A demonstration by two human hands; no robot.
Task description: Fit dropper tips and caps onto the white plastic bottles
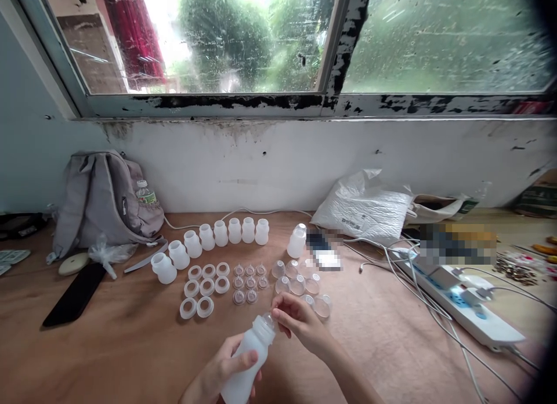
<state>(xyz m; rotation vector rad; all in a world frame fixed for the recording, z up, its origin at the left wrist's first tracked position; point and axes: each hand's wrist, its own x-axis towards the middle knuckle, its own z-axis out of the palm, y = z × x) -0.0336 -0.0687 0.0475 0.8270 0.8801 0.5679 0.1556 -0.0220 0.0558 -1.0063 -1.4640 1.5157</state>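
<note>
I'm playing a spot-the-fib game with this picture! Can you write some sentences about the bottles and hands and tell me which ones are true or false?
1. The left hand holds a white bottle. True.
2. The right hand rests flat on the table. False: its fingers are at the top of the held bottle.
3. A curved row of white bottles stands on the table. True.
4. The white rings are stacked in one tall tower. False: they lie flat, side by side.
5. A grey backpack sits at the left by the wall. True.
</note>
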